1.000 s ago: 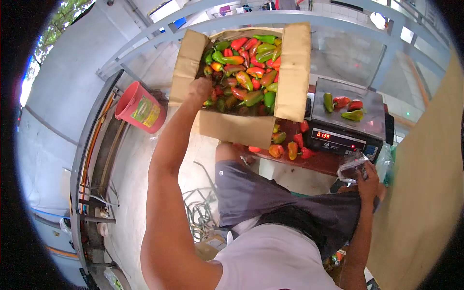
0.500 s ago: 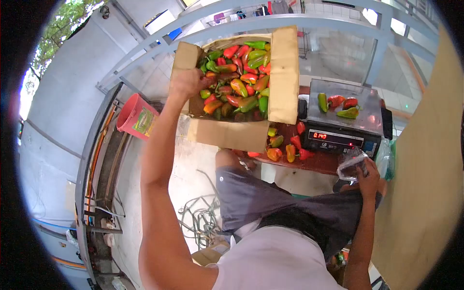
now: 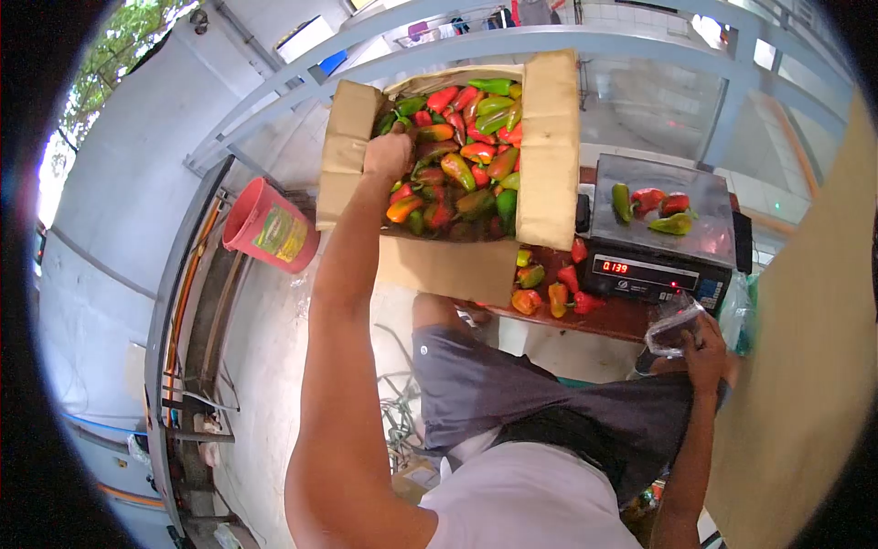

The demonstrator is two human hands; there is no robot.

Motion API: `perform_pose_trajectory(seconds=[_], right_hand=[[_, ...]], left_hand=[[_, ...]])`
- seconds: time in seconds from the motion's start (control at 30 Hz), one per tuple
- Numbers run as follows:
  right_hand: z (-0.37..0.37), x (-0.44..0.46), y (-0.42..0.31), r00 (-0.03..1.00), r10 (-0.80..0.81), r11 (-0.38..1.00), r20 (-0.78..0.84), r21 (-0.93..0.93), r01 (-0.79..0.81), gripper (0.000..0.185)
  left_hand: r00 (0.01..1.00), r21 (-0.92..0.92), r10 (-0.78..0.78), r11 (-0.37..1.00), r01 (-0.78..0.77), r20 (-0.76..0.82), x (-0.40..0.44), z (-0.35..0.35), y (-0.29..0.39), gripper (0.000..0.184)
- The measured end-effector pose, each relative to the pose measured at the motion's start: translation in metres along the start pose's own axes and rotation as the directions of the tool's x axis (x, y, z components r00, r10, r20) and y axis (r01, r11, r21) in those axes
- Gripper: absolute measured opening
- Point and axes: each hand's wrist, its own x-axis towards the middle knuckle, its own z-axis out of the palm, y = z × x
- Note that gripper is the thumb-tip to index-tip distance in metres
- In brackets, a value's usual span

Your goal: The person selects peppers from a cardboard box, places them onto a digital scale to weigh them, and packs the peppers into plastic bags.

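My left hand point(image 3: 390, 154) reaches into the left side of an open cardboard box point(image 3: 551, 151) full of red, green and mixed-colour peppers point(image 3: 459, 171). Its fingers touch the peppers, but their tips are hidden, so I cannot tell whether they grip one. Low on the right, my right hand point(image 3: 704, 352) is closed on a clear plastic bag point(image 3: 672, 331), which hangs in front of the scale. Several peppers, two green point(image 3: 671, 224) and two red point(image 3: 647, 199), lie on the metal plate of the digital scale point(image 3: 658, 265), whose red display reads 0.139.
Several loose peppers point(image 3: 558, 299) rest on the reddish-brown bench point(image 3: 608, 322) between box and scale. A red bucket point(image 3: 293, 240) stands left of the box. A coiled hose point(image 3: 398, 416) lies on the floor. A wooden board point(image 3: 796, 366) borders the right, and grey railings point(image 3: 549, 38) run behind.
My left hand has moved from the box's left edge further in among the peppers. The display went from 0.140 to 0.139. My right hand keeps hold of the plastic bag; the view shifted slightly.
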Motion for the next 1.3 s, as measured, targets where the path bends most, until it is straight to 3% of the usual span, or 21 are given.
perform_pose_trajectory(seconds=[0.03,0.13,0.17,0.2,0.27,0.33,0.4,0.53,0.67,0.73,0.83,0.93,0.97,1.07,1.1,1.2,1.3], right_hand=[[-0.001,0.000,-0.001,1.000,-0.002,1.000,0.004,-0.010,0.002,0.047],[-0.003,-0.002,-0.001,0.999,-0.026,0.999,-0.022,-0.045,0.025,0.047],[-0.003,-0.004,-0.001,0.999,-0.035,0.998,-0.036,-0.056,0.033,0.047],[-0.005,-0.004,-0.003,0.999,-0.021,0.998,-0.031,-0.053,0.020,0.047],[-0.006,-0.002,-0.008,1.000,0.008,0.999,-0.021,-0.044,-0.009,0.046],[-0.003,-0.001,-0.010,1.000,0.009,1.000,-0.017,-0.013,-0.010,0.044],[-0.005,-0.001,-0.008,1.000,0.027,0.999,-0.008,-0.041,-0.027,0.043],[-0.005,-0.001,-0.011,1.000,-0.019,1.000,-0.025,-0.009,0.018,0.043],[-0.002,-0.001,-0.002,0.999,-0.036,0.997,-0.012,0.073,0.037,0.045],[-0.001,-0.002,0.006,0.997,-0.073,0.982,-0.015,0.175,0.074,0.045],[-0.007,0.000,-0.008,1.000,-0.023,0.993,-0.015,0.117,0.024,0.041],[-0.008,0.003,-0.009,1.000,-0.014,0.998,-0.017,0.068,0.015,0.039],[-0.009,0.004,-0.011,1.000,-0.010,0.998,-0.009,0.060,0.010,0.039],[-0.007,0.006,-0.014,0.999,0.034,0.998,0.002,0.054,-0.034,0.042],[-0.007,0.006,-0.016,1.000,0.010,1.000,0.003,0.001,-0.010,0.044],[-0.003,0.006,-0.011,0.999,-0.005,0.999,-0.033,0.049,0.007,0.047],[-0.003,0.003,-0.012,0.999,0.014,0.998,0.041,0.058,-0.017,0.046]], left_hand=[[0.994,0.035,-0.009,0.999,0.013,-0.107,-0.009,-0.007,0.006,0.023],[0.923,-0.253,-0.085,0.967,-0.013,-0.375,-0.011,0.000,-0.008,0.026],[0.902,-0.441,-0.205,0.897,0.018,-0.380,-0.007,-0.003,-0.016,0.023],[0.876,-0.646,-0.274,0.762,-0.054,-0.396,0.003,-0.001,-0.026,0.023],[0.888,-0.824,-0.222,0.510,-0.246,-0.402,-0.013,-0.041,-0.019,0.020],[0.913,-0.870,-0.246,0.456,-0.186,-0.324,-0.021,-0.080,-0.010,0.015],[0.888,-0.902,-0.197,0.218,-0.372,-0.414,-0.038,-0.131,0.032,0.010],[0.769,-0.767,0.035,0.064,-0.639,-0.638,-0.083,-0.217,0.158,0.012],[0.728,-0.589,0.372,0.429,-0.685,-0.576,-0.070,-0.206,0.298,0.017],[0.714,-0.518,0.393,0.499,-0.695,-0.579,-0.050,-0.174,0.357,0.023],[0.904,-0.788,0.165,0.445,-0.425,-0.394,-0.035,-0.132,0.399,0.023],[0.994,-0.988,-0.049,0.127,-0.091,-0.098,-0.037,-0.086,0.419,0.024],[0.999,-0.999,-0.034,0.055,-0.001,-0.003,-0.040,-0.075,0.422,0.024],[0.998,-0.956,0.022,0.288,-0.058,-0.053,-0.051,-0.057,0.413,0.024],[0.990,-0.927,-0.010,0.352,-0.130,-0.143,-0.054,-0.052,0.411,0.021],[0.985,-0.879,0.059,0.445,-0.173,-0.164,-0.054,-0.046,0.401,0.021],[0.985,-0.929,0.027,0.328,-0.172,-0.172,-0.040,-0.045,0.390,0.022]])
